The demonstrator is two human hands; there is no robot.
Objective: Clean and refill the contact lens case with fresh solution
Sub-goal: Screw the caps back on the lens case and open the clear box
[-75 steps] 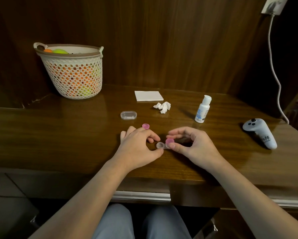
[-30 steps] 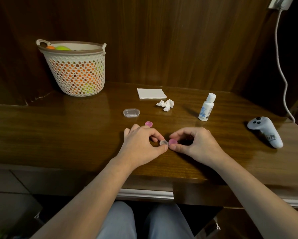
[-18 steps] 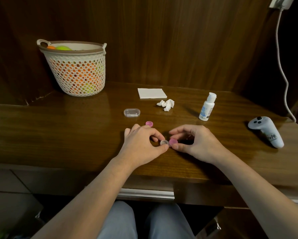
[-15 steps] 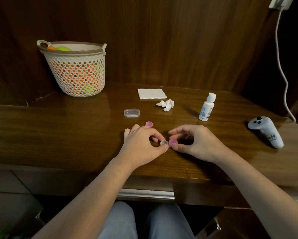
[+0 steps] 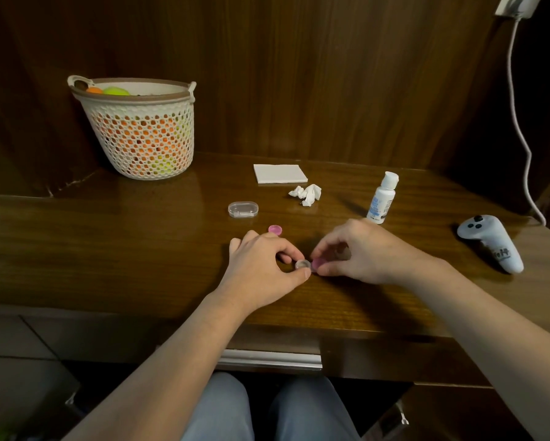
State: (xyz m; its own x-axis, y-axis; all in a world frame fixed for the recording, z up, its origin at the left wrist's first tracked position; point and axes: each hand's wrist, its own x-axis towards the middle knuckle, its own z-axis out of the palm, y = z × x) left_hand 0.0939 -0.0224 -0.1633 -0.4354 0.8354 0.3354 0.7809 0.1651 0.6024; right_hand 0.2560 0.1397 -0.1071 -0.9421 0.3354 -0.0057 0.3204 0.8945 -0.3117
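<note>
Head view: right hand (image 5: 359,253) has lifted its pinched pink round cap (image 5: 317,264); left hand (image 5: 261,268) still grips small clear lens case (image 5: 302,265). 1 well opening.

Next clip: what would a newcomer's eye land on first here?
Two hands meet at the desk's near middle: the left hand pinches the lens case while the right hand grips its pink cap. A second pink cap lies loose just behind. At back left stands a white mesh basket glowing with orange and green balls.
</note>
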